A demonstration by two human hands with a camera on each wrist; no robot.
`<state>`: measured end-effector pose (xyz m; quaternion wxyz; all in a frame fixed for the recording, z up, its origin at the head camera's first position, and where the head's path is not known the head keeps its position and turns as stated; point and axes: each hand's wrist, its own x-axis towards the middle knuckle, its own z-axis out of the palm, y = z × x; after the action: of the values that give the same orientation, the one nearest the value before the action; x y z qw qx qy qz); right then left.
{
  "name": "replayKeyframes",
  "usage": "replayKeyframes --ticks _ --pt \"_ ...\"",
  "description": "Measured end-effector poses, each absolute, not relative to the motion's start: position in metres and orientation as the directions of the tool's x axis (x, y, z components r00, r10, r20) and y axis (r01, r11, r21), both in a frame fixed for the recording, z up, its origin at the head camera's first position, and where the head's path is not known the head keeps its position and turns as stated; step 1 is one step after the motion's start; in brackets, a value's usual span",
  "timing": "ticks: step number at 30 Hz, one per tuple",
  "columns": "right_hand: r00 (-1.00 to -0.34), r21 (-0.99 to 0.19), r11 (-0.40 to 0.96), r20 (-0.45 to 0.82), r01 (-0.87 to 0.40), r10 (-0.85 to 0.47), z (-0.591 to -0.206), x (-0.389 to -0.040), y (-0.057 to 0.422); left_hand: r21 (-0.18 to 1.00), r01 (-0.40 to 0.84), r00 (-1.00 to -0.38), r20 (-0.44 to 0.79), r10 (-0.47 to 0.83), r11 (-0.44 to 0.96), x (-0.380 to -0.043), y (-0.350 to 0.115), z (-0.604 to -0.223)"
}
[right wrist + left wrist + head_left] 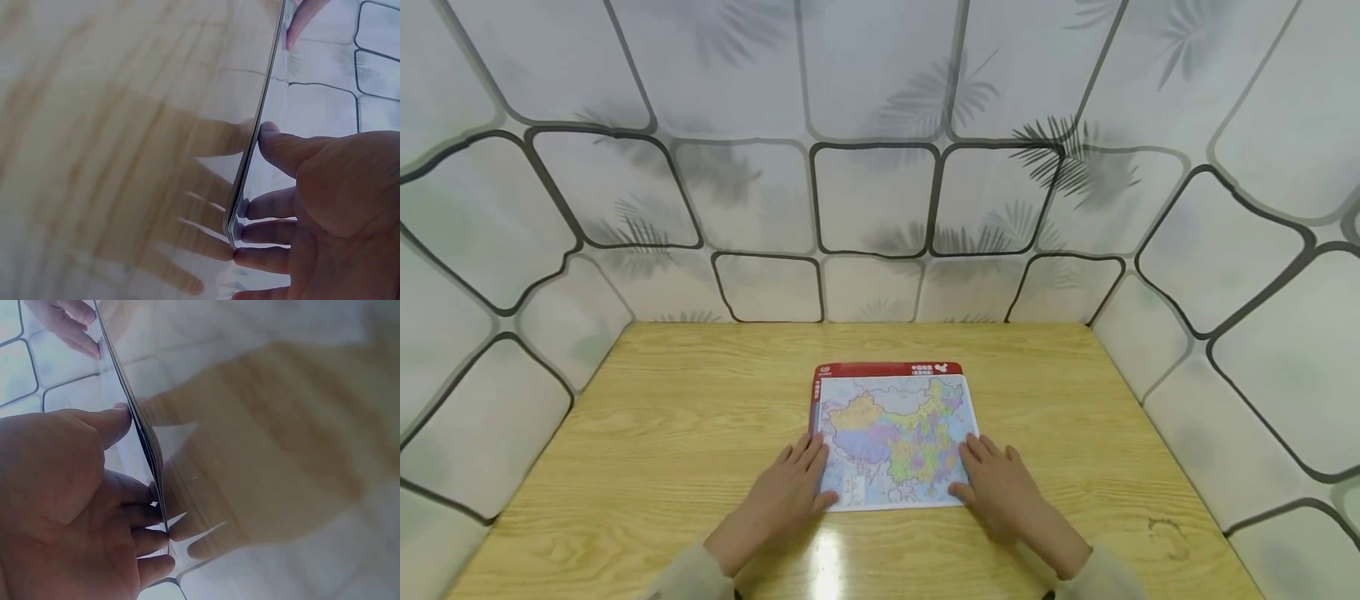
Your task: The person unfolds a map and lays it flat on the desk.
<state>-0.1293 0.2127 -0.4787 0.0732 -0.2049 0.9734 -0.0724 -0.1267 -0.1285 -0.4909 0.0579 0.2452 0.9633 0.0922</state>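
Note:
A flat map of China point(895, 442) with a red top border lies face up on the wooden table. Its left edge is under the fingertips of my left hand point(786, 492), whose fingers are extended. On the opposite side, my right hand point(1000, 492) rests its extended fingers at the right edge. Both thumbs touch near the lower corners. Seen edge-on in the left wrist view, the map point(140, 431) shows several thin layers, with the left thumb and fingertips against them. The right wrist view likewise has the right fingertips point(262, 231) along the map's layered side.
The pale wood table point(700, 400) surrounds the map and reflects the hands. Patterned white cloth walls point(880, 200) enclose it at the back and both sides. A faint dark mark point(1167, 527) is on the table at the right.

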Motion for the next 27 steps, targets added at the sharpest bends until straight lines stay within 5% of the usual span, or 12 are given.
replayKeyframes --ticks 27 --pt "-0.909 -0.15 0.911 -0.111 -0.384 -0.401 -0.485 -0.103 0.21 0.191 0.496 -0.856 -0.06 0.514 0.847 -0.096 -0.137 -0.492"
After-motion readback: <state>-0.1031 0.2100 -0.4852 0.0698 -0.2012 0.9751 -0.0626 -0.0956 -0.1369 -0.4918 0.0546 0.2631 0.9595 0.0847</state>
